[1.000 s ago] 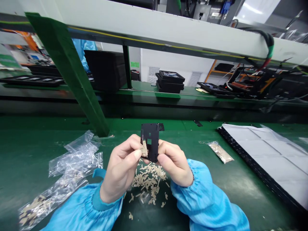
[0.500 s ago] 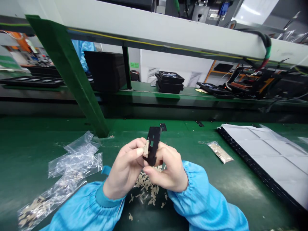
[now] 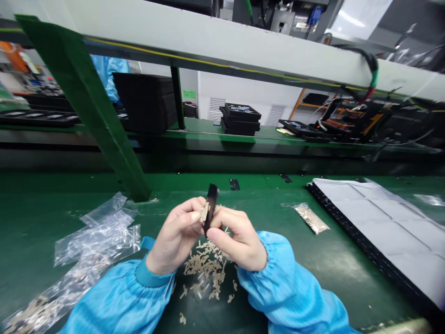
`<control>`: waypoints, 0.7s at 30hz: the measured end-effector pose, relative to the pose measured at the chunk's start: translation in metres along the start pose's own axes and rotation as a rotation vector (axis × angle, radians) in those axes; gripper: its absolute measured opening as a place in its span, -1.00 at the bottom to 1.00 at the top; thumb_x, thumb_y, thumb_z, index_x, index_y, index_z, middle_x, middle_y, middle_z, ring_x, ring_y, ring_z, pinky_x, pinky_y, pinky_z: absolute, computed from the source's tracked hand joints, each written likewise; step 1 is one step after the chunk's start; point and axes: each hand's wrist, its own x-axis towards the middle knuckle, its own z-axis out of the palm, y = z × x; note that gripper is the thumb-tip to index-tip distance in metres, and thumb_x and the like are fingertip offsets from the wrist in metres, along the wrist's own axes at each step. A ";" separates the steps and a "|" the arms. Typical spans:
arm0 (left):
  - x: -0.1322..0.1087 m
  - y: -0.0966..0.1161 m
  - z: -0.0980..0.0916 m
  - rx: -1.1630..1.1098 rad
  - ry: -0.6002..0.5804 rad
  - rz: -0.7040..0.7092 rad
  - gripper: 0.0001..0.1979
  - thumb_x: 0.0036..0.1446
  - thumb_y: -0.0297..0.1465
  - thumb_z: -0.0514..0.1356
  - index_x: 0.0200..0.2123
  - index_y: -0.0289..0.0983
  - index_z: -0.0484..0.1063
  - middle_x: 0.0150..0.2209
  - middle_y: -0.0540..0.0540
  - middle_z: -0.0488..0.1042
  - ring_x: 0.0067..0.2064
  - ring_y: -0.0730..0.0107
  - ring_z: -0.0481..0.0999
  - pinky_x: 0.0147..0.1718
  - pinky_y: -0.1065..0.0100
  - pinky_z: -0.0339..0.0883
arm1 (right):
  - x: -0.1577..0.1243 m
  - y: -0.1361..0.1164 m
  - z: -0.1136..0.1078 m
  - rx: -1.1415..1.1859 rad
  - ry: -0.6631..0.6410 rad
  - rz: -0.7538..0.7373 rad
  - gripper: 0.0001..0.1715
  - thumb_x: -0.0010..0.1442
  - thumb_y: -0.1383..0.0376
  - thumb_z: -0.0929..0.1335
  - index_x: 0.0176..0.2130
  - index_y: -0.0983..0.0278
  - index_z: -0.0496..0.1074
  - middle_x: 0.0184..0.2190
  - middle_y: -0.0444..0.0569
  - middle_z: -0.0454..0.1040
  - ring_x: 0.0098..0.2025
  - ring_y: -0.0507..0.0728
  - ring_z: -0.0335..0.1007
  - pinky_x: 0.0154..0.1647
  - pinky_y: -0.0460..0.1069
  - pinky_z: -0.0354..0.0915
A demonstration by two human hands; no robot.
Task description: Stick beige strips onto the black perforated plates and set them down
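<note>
Between thumb and fingers, my left hand (image 3: pixel 175 236) pinches a small beige piece (image 3: pixel 204 213), which lies against the side of a thin black plastic plate (image 3: pixel 211 204). My right hand (image 3: pixel 239 236) grips that plate by its lower part, and the plate is turned nearly edge-on to me. Both hands are closed and meet over the bench. Under them spreads a loose pile of small beige cut pieces (image 3: pixel 205 264). Where the beige piece touches the plate is partly hidden by my fingers.
Clear plastic bags (image 3: pixel 100 236), some with beige pieces, lie at left. A filled small bag (image 3: pixel 312 218) is at right, beside a black tray covered with a white sheet (image 3: pixel 375 218). A slanted green post (image 3: pixel 90 111) rises at left. Black trays (image 3: pixel 240 119) stand on the shelf behind.
The black plate has turned from showing its broad face to nearly edge-on. Both hands stay closed on their pieces. The whole view has shifted slightly.
</note>
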 end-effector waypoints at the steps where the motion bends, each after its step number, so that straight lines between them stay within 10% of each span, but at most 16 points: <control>1: 0.004 -0.001 -0.004 0.024 0.020 0.003 -0.85 -0.13 -0.42 0.24 -0.64 -0.32 0.35 -0.54 0.01 0.28 -0.48 0.51 0.28 -0.51 0.47 0.23 | 0.002 0.007 0.000 -0.045 0.004 0.029 -0.71 0.16 0.25 0.21 -0.56 0.25 0.15 -0.57 -0.13 0.25 -0.50 0.00 0.18 -0.45 -0.07 0.20; 7: 0.034 -0.008 -0.039 0.049 0.317 -0.017 -0.92 -0.15 -0.45 0.29 -0.60 -0.29 0.43 -0.31 -0.01 0.39 -0.13 0.39 0.33 -0.25 0.46 0.31 | 0.016 0.089 -0.046 -0.795 -0.049 0.614 -0.75 0.22 0.26 0.21 -0.44 0.29 0.33 -0.45 -0.15 0.38 -0.35 0.00 0.32 -0.28 -0.10 0.25; 13: 0.037 -0.004 -0.049 0.099 0.336 0.055 -0.91 -0.17 -0.41 0.32 -0.54 -0.26 0.46 -0.30 0.01 0.41 -0.14 0.43 0.34 -0.25 0.49 0.30 | 0.021 0.155 -0.119 -1.109 -0.046 0.997 -0.67 0.22 0.22 0.27 -0.05 0.33 0.31 -0.09 0.02 0.37 -0.13 0.12 0.37 -0.14 0.11 0.34; 21: 0.035 -0.003 -0.040 0.174 0.352 0.057 -0.87 -0.20 -0.38 0.31 -0.50 -0.29 0.48 -0.33 -0.01 0.42 -0.23 0.44 0.39 -0.26 0.46 0.31 | 0.036 0.191 -0.090 -1.186 -0.207 1.101 -0.65 0.22 0.22 0.28 -0.02 0.32 0.30 -0.05 0.03 0.35 -0.10 0.14 0.36 -0.12 0.12 0.34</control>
